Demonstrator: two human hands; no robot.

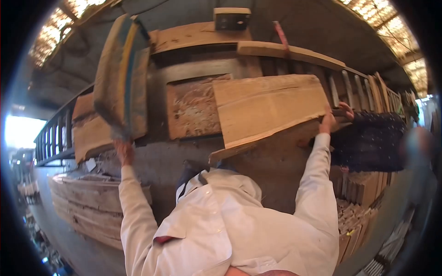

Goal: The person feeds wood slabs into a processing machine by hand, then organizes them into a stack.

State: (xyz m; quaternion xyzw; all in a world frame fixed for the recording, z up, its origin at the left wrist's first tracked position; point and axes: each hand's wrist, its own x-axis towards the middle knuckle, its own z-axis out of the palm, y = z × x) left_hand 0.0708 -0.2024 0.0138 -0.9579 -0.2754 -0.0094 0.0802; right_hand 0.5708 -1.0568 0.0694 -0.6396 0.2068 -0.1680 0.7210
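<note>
A broad wooden slab (271,103) with a rough front edge lies across the machine table. At the slab's right end, my right hand (327,123) is closed on its edge. On the left, my left hand (124,151) is at the lower end of a tall, worn machine housing (108,87) with yellow and blue strips. Its fingers are blurred against the dark lower part, so I cannot tell how they are set. Between the housing and the slab, wood chips and sawdust cover a recessed panel (192,108), partly hidden under the slab.
Beside my right hand is another person's hand (346,111), with a dark speckled garment (368,142) behind it. A long timber (290,51) lies along the back, near a box (232,19). Thick planks (87,202) are at lower left; stacked wood pieces (361,188) stand at right.
</note>
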